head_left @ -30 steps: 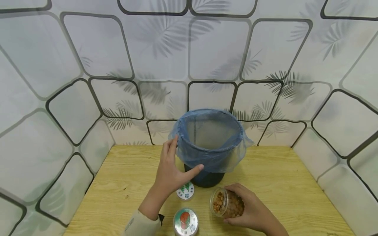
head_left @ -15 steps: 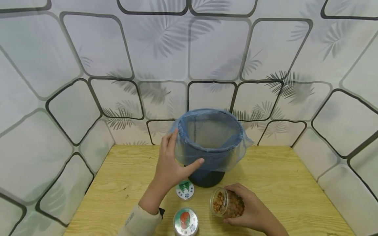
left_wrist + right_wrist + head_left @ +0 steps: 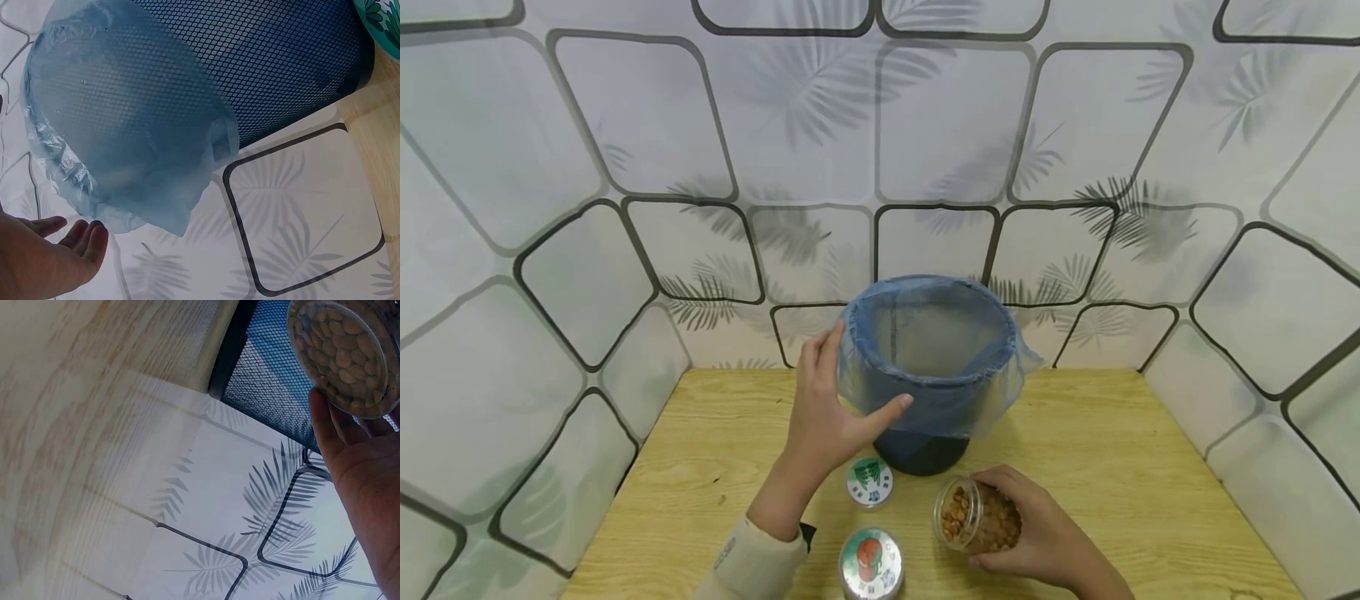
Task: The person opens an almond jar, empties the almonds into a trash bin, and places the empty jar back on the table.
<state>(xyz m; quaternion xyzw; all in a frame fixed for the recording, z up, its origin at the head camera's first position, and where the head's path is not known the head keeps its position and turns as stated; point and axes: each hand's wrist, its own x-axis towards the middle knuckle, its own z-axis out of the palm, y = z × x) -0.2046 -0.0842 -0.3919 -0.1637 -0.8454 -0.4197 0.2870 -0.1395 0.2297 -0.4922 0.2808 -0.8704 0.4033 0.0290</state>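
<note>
In the head view my left hand [image 3: 829,425] is beside the left of a mesh wastebasket [image 3: 922,452]. Its fingers are extended, with the thumb spread out in front of the blue bin liner [image 3: 940,408] folded over the rim. In the left wrist view the fingertips lie right at the liner's edge. My right hand [image 3: 1037,533] grips a clear, lidless jar of nuts [image 3: 996,521], tilted with its mouth to the left. The right wrist view has the jar's base [image 3: 344,356] facing the camera, brown nuts showing through it.
A white round lid with a green leaf print [image 3: 870,482] lies just in front of the basket. Nearer stands a round container topped with a red fruit picture [image 3: 871,565]. All are on a wooden table [image 3: 1150,483], with patterned walls [image 3: 955,125] behind and at both sides.
My left hand has shifted up and slightly left along the basket, uncovering more of the green-printed lid. The liner's left side hangs closer to the basket. The right hand and jar stay in place.
</note>
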